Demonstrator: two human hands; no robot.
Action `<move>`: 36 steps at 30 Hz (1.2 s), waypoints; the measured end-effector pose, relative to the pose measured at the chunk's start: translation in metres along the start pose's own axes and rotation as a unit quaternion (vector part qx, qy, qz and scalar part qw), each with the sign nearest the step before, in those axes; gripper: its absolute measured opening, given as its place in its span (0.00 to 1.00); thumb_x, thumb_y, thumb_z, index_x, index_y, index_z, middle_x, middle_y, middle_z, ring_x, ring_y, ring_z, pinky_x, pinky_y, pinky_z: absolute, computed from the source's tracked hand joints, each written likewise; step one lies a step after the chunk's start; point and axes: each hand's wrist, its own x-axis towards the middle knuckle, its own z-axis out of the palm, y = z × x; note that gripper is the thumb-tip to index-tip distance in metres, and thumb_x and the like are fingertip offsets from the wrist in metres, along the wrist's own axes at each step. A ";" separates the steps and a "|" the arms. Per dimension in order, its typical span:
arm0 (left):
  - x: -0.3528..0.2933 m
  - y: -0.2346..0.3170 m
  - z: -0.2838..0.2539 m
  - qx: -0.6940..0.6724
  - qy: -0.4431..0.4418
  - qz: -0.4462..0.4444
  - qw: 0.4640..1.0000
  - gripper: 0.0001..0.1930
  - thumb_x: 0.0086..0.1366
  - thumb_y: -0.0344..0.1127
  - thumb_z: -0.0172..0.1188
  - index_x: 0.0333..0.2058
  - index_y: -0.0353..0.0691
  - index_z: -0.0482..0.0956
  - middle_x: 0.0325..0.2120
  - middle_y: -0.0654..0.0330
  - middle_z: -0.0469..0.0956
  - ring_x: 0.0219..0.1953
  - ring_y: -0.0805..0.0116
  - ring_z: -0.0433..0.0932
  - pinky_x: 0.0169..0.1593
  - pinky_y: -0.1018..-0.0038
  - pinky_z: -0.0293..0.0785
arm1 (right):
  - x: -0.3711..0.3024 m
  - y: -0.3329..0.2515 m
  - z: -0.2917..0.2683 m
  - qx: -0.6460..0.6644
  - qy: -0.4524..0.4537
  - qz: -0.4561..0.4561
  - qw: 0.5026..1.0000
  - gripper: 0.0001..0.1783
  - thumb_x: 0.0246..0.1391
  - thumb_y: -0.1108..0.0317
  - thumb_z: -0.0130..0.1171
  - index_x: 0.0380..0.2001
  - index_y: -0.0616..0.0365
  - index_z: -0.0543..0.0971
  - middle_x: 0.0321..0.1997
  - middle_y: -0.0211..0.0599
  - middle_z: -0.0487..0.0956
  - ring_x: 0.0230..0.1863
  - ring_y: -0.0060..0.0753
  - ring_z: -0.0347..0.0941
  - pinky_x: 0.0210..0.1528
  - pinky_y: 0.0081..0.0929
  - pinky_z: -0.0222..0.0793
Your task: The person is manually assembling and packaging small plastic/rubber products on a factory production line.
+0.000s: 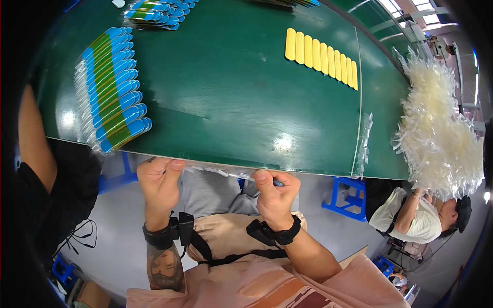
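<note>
At the table's near edge my left hand (162, 185) is closed, thumb against its fingers, at one end of a clear plastic sleeve (218, 173). The sleeve stretches across to my right hand (280, 197), which is closed on its other end. A small dark-blue tip (278, 183) pokes out between the right thumb and fingers; the rest of that piece is hidden. Ahead on the table, yellow round-ended flat strips (323, 59) lie side by side in a slanting row. To the left are overlapping blue-and-green round-ended strips (115, 92), with clear plastic along their left ends.
A big heap of clear plastic sleeves (436, 133) sits at the table's right end, with a few loose sleeves (364, 143) nearer. More blue-and-green strips (159, 13) lie at the far left. Blue stools (346, 197) stand below; one person (418, 215) is at right, another's arm (36, 138) at left.
</note>
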 end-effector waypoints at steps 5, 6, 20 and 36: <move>0.002 -0.002 0.000 0.069 -0.004 -0.010 0.998 0.12 0.67 0.35 0.61 0.32 0.29 0.81 0.19 0.69 0.74 0.22 0.83 0.63 0.26 0.81 0.58 | 0.007 0.009 0.006 -0.002 0.028 -0.098 0.995 0.12 0.57 0.67 0.66 0.27 0.65 0.82 0.22 0.23 0.77 0.25 0.13 0.65 0.28 0.16 0.60; 0.003 -0.002 0.000 0.071 0.005 0.004 0.997 0.11 0.66 0.34 0.61 0.31 0.29 0.81 0.19 0.69 0.74 0.21 0.82 0.63 0.25 0.81 0.58 | 0.007 0.010 0.006 -0.002 0.029 -0.095 0.995 0.12 0.57 0.67 0.66 0.27 0.65 0.82 0.22 0.23 0.77 0.25 0.13 0.65 0.28 0.16 0.60; 0.005 -0.029 0.017 -0.069 0.075 -0.015 0.995 0.18 0.60 0.47 0.69 0.29 0.36 0.79 0.23 0.66 0.77 0.27 0.78 0.72 0.31 0.79 0.65 | 0.025 0.026 0.009 -0.008 0.059 -0.196 0.979 0.18 0.55 0.59 0.68 0.28 0.67 0.82 0.24 0.24 0.77 0.26 0.15 0.66 0.29 0.16 0.61; -0.007 -0.007 0.099 -0.295 -0.050 -0.028 0.954 0.07 0.64 0.30 0.65 0.37 0.33 0.84 0.32 0.62 0.83 0.33 0.76 0.77 0.38 0.78 0.75 | 0.020 0.013 -0.009 -0.035 -0.058 -0.108 0.992 0.11 0.50 0.70 0.70 0.33 0.67 0.83 0.20 0.26 0.76 0.23 0.19 0.70 0.29 0.19 0.68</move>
